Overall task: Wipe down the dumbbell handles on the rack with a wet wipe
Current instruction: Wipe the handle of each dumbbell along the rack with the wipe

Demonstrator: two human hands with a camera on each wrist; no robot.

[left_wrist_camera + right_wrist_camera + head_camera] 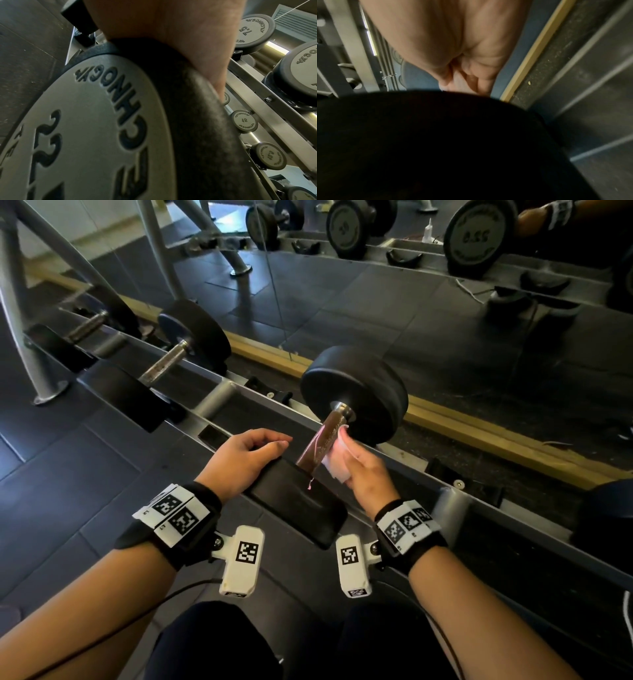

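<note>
A black dumbbell lies across the grey rack [219,395] in the head view. Its far head [363,392] points at the mirror and its near head [301,508] at me. My right hand [363,470] holds a crumpled white wet wipe [334,465] against the right side of the brownish knurled handle [320,445]. My left hand [246,457] rests on the near head's top left edge with its fingers loosely bent. In the left wrist view my palm [171,33] lies on the rim of the head marked 22 [96,121]. In the right wrist view my right hand [453,47] is curled above the dark head [436,148].
Two more dumbbells lie on the rack to the left, with bare handles [164,364] [85,326]. A wooden strip [479,433] and a floor mirror run behind the rack. Smaller dumbbells [244,121] sit on lower rails. My knees are at the bottom edge.
</note>
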